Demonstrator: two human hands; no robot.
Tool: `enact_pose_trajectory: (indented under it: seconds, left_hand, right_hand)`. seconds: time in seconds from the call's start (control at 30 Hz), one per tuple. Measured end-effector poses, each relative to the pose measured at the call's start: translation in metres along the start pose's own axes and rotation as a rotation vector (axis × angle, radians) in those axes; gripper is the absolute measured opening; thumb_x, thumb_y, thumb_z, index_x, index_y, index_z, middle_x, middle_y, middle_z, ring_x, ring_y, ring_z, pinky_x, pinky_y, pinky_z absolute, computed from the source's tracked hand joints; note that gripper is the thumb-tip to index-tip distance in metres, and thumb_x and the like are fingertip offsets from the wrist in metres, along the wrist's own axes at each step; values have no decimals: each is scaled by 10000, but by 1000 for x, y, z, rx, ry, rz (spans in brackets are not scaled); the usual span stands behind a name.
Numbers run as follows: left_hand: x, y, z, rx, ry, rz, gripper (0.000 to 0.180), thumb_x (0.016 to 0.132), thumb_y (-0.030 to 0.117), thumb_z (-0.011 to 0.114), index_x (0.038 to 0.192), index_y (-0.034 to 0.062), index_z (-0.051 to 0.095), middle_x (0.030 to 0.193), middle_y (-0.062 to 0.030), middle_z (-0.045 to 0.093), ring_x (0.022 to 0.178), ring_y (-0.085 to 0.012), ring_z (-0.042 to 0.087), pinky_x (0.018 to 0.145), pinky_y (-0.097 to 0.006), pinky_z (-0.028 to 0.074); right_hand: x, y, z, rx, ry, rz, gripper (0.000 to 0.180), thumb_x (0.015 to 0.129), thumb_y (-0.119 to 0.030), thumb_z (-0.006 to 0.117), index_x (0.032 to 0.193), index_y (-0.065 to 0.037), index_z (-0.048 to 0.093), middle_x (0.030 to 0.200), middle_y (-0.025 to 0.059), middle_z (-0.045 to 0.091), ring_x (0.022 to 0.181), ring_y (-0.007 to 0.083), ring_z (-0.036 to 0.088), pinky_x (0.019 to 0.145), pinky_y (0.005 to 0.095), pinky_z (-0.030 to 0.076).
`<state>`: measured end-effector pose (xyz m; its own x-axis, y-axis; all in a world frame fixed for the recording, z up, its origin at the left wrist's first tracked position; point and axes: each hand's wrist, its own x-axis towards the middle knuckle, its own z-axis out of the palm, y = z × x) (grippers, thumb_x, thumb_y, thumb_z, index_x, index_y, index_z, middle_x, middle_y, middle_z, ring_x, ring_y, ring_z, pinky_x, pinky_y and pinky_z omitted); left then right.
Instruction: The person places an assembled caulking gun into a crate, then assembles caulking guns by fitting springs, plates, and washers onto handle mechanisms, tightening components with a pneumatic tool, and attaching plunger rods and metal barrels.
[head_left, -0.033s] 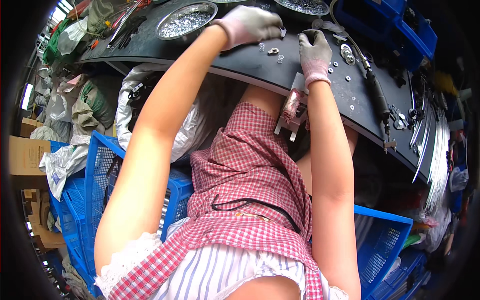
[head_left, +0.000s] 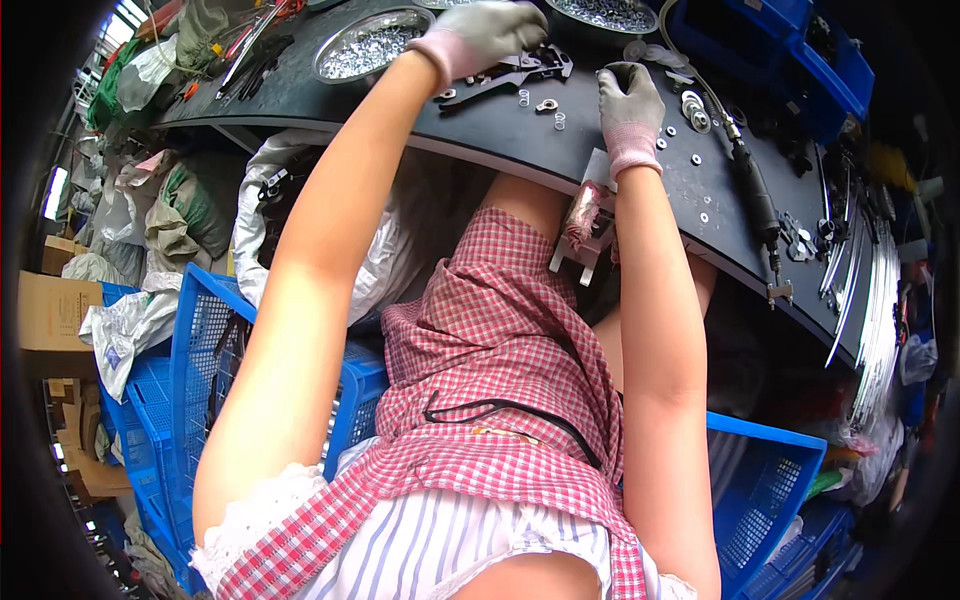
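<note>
My left hand (head_left: 485,40), in a grey work glove with a pink cuff, is over the far side of the dark worktable (head_left: 590,140). Its fingers are curled; what they hold, if anything, is hidden. Beneath it lies a black plier-like tool (head_left: 515,72), partly covered by the glove. Two small coil springs (head_left: 560,121) and a small metal fitting (head_left: 546,105) rest between my hands. My gloved right hand (head_left: 632,105) is closed near the tabletop, its contents out of sight. A metal fixture (head_left: 590,215) with a pinkish wrapped part projects from the table's near edge.
A metal bowl of small shiny parts (head_left: 365,48) sits left of my left hand, another bowl (head_left: 605,14) beyond. To the right lie washers (head_left: 696,158), a black hose-fed power tool (head_left: 755,190) and long metal strips (head_left: 875,310). Blue crates (head_left: 765,480) stand on both sides.
My left hand has moved left and away, toward the table's far side. The black plier-like tool now shows beneath it. A small pale piece at its fingertips no longer shows. My right hand stays put.
</note>
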<state>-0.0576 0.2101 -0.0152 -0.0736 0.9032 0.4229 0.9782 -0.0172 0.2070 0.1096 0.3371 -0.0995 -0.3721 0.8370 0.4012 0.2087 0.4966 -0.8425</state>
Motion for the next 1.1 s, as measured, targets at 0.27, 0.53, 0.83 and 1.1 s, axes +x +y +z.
enact_pose_trajectory:
  seconds: [0.27,0.53,0.83,1.1]
  left_hand:
    - [-9,-49,42,449,-379,-107,440,822,96,569,1257,155,565,1089,-151,651,1013,-310,624,884,-398,483]
    - [12,-48,29,307,-205,-100,331,837,57,561,1160,115,606,1072,-150,645,998,-325,616,882,-397,486]
    - [-28,35,-62,316,422,82,246,864,49,556,1100,72,621,950,-133,637,836,-289,637,735,-359,526]
    - [-111,127,-25,-105,479,-33,346,775,2,644,1114,70,638,979,-117,611,832,-251,639,720,-324,520]
  right_hand:
    - [-7,-8,1,7,3,-36,188,826,-184,652,944,-37,658,919,136,697,880,280,673,823,354,503]
    - [2,6,3,-74,-7,-53,195,886,-196,632,1022,-59,660,906,113,702,799,191,666,738,321,505]
    - [-54,-94,-52,1284,-474,32,266,983,-245,515,1124,-22,547,975,55,629,1115,206,562,975,461,431]
    - [-152,-119,-78,726,-482,9,284,998,-272,487,1006,-2,576,875,54,576,861,111,569,767,252,456]
